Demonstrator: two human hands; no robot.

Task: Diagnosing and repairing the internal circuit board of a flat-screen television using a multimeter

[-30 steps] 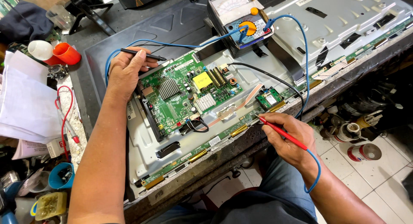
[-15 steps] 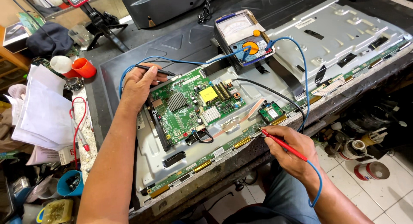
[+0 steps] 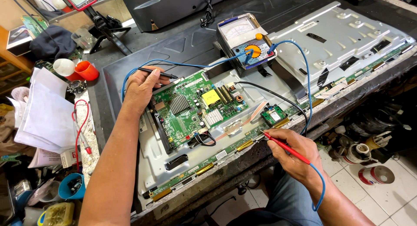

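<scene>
By the left hand [image 3: 140, 89] lies a green circuit board [image 3: 195, 108] with a yellow square part [image 3: 211, 97] and silver ribbed blocks, and this hand holds a black probe [image 3: 157, 72]. The right hand [image 3: 292, 151] holds a red probe [image 3: 284, 147] trailing a blue wire [image 3: 322, 189]. Beyond both hands sits a black meter [image 3: 245, 41] with an orange dial. Left of the left hand stand an orange cup [image 3: 87, 71] and white papers [image 3: 45, 115].
</scene>
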